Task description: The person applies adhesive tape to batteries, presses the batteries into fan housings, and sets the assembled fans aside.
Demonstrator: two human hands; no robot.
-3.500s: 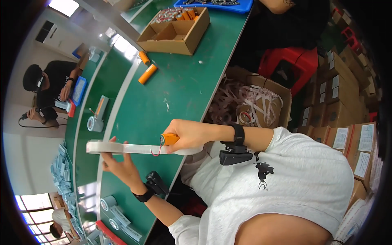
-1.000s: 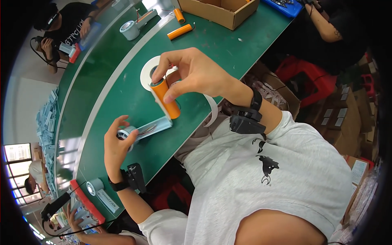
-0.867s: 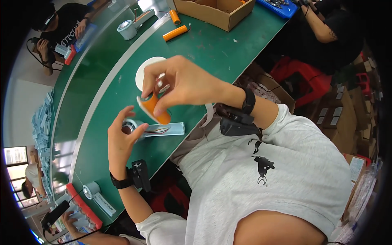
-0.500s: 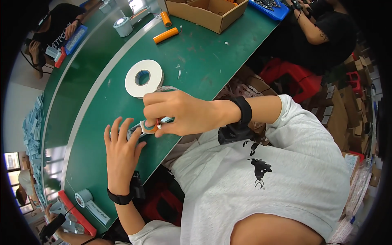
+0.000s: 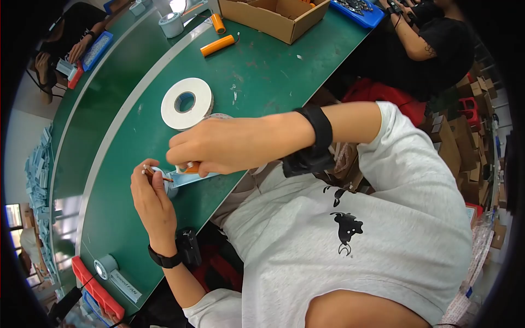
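My right hand (image 5: 210,145) is closed round an orange cylindrical battery (image 5: 191,168), and its fingers cover most of it. Just left of it, the curled fingers of my left hand (image 5: 153,202) grip a thin reddish-brown wire (image 5: 165,178) with a small white end. Between and below both hands lies a light-blue handheld fan housing (image 5: 191,179). Its round head is partly hidden behind my left thumb. Beyond my right hand, a large roll of white tape (image 5: 170,113) rests flat on the green table (image 5: 257,71).
Two orange batteries (image 5: 217,46) and an open cardboard box (image 5: 262,22) stand farther back, near a blue tray (image 5: 363,13) of small parts. Another fan housing (image 5: 123,284) lies at lower left beside a red-edged tray (image 5: 98,287). Co-workers sit at far left and far right.
My right hand has moved left with the battery. My left hand has gone from spread fingers to gripping the wire, and the fan housing shows more between the hands.
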